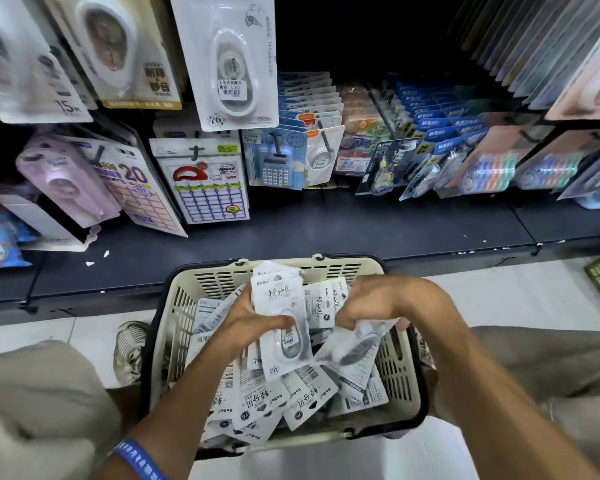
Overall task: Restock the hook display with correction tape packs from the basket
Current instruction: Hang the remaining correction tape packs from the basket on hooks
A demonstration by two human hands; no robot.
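Gathering packs over the basket (174,327)

Our left hand (246,323) grips a stack of packs (279,306); our right hand (378,303) pinches another pack (354,351). We should align the hang holes first.

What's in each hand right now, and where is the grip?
Left hand grips a stack of correction tape packs across the middle. Right hand grips another pack by its upper end, above the basket.

A cream slotted plastic basket (184,306) is set on the floor before the dark shelf (326,226); white carded correction tape packs (257,393) are heaped in it.
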